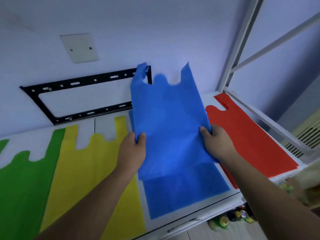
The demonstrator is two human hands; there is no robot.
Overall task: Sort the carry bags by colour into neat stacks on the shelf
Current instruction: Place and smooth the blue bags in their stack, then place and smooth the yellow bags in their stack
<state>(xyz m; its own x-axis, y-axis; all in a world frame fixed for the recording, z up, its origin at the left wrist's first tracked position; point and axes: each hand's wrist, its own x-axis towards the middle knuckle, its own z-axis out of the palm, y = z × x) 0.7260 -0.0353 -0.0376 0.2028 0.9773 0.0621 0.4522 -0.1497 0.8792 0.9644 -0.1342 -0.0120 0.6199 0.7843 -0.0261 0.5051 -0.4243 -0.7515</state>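
A blue carry bag [169, 118] hangs lifted above the white shelf [107, 125], handles pointing toward the wall. My left hand [133, 151] grips its left edge and my right hand [218, 144] grips its right edge. Under it another blue bag [187, 193] lies flat on the shelf. A yellow bag [83, 167] and a green bag [22, 179] lie flat to the left. A red bag [251, 139] lies flat to the right.
A black metal wall bracket [78, 99] and a beige cover plate [79, 47] are on the wall behind the shelf. A white metal frame [242, 54] rises at the right. Bottles [232, 217] stand below the shelf's front edge.
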